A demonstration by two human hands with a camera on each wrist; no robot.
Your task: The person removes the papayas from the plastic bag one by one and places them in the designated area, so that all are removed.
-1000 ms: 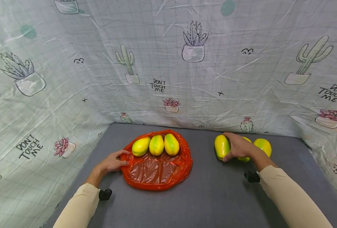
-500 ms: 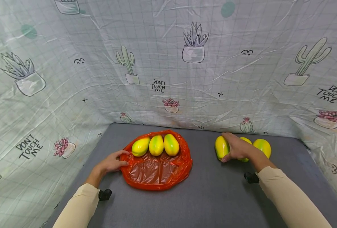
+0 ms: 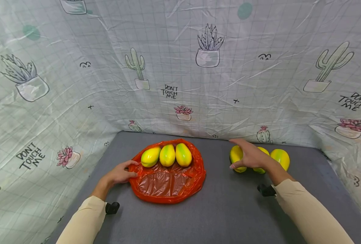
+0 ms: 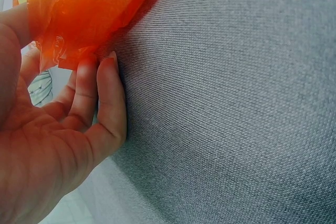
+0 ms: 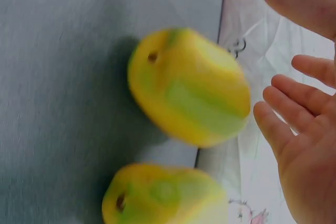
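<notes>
In the head view, my left hand [image 3: 120, 173] holds the left rim of a red plastic bag [image 3: 183, 200]. The left wrist view shows the bag's thin edge [image 4: 89, 35] between thumb and fingers. Three yellow-green papayas lie side by side along the far part of the bag, the middle one [image 3: 167, 156] among them. My right hand [image 3: 253, 156] is spread over the leftmost papaya [image 3: 236, 154] of a second row of three. Its fingers stand apart from the papaya [image 5: 189, 87] in the right wrist view. Part of the middle papaya [image 3: 263, 149] hides behind this hand.
The rightmost papaya [image 3: 281, 157] sits beside my right wrist. A grey cloth-covered table [image 3: 217, 210] lies under everything. A printed curtain [image 3: 217, 101] with cactus drawings closes off the back and both sides.
My right hand has loosened from the leftmost papaya, its fingers spreading and rising slightly to the left. The papayas stay in place. The left hand and the bag have not moved.
</notes>
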